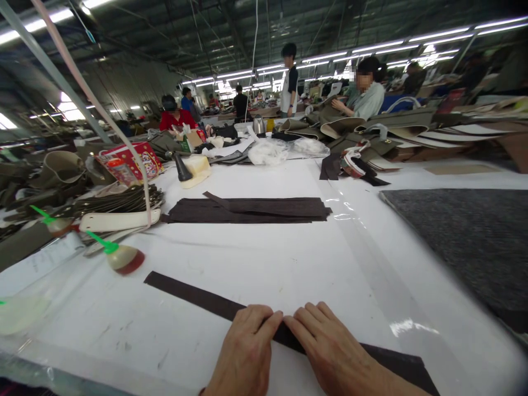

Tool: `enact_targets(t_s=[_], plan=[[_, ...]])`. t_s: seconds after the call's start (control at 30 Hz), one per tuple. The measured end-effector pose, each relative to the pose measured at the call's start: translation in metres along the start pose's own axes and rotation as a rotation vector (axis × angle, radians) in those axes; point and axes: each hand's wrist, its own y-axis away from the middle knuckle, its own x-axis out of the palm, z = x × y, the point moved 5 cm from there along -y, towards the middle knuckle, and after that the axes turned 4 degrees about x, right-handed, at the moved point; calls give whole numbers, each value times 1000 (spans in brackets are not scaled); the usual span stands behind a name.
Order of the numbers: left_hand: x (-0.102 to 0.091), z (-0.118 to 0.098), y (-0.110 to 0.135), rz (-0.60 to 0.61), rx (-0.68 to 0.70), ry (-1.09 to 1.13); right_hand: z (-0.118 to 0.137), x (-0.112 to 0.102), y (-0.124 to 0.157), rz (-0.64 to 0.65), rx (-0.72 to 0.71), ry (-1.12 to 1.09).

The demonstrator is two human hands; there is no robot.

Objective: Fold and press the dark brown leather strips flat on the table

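A long dark brown strip (193,294), like leather or fabric, lies slantwise across the white tabletop in front of me. Both hands are on its middle, thumbs almost meeting. My left hand (249,346) has its fingers curled together over the strip's far edge, gripping it. Close beside it, my right hand (325,341) pinches the same strip, fingers bent over the edge. The fingertips are partly hidden, and part of the strip is covered by my hands. Farther back lies a flat stack of similar brown strips (264,210), one loose piece angled on top.
Left of the strip stand squeeze bottles with green nozzles, one holding reddish liquid (130,261). Behind are stacked straps (119,201) and a yellowish container (198,169). A dark grey mat (466,231) covers the right side. Several people work farther back among bag pieces.
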Motion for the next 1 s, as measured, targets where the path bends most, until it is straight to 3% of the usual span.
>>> enact_targets(t_s=[0.23, 1.0], plan=[[20, -1, 1, 147, 59, 61, -3, -5, 7, 100, -29, -40], [23, -9, 1, 180, 253, -255, -13, -37, 39, 66, -68, 95]])
